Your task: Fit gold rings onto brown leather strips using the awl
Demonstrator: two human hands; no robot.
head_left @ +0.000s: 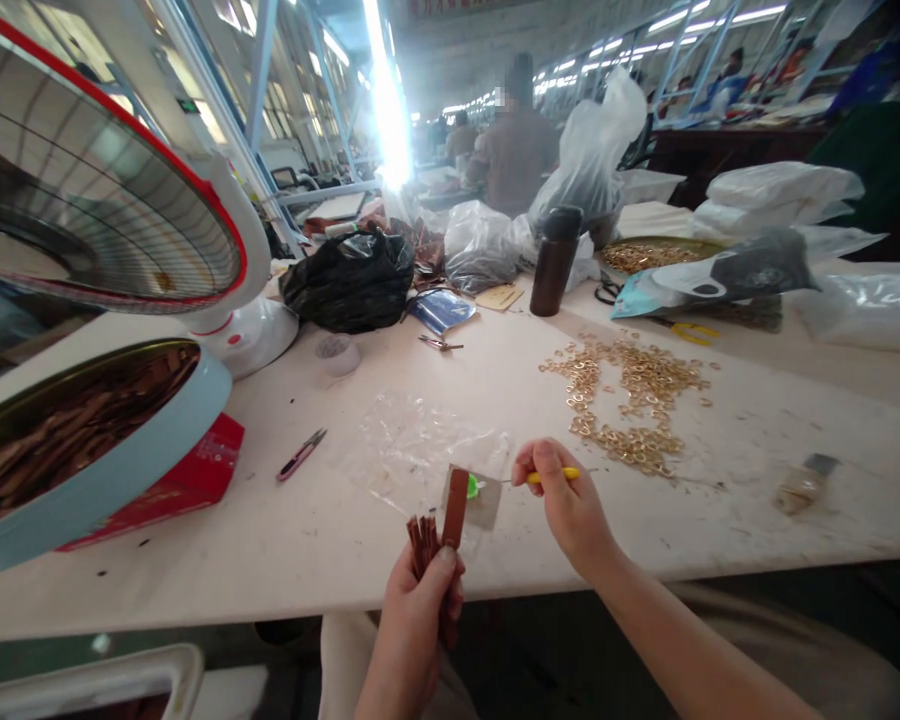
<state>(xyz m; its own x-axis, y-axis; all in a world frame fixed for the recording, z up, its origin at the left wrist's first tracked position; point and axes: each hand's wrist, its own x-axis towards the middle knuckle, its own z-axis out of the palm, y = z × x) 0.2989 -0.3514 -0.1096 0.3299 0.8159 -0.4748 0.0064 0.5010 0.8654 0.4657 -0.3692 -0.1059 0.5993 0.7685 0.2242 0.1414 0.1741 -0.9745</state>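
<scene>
Near the table's front edge, my left hand [424, 595] is closed around a bundle of brown leather strips [422, 540]. One wider strip [456, 508] stands up apart from the others, held by the thumb. Behind it lies a small grey square plate [486, 502] with a bright green spot [472, 486] on it. To the right, my right hand [562, 495] pinches a yellow-handled tool [553, 476], its thin tip pointing left towards the plate. Gold metal rings [649, 385] lie scattered on the table beyond my right hand.
A round tin [120, 450] of brown strips and a fan [259, 330] stand left. Snips [301, 455] and a tape roll [337, 354] lie nearer the middle. A dark bottle [555, 262], a black bag [349, 280] and plastic bags line the back. A small bottle [804, 485] lies right.
</scene>
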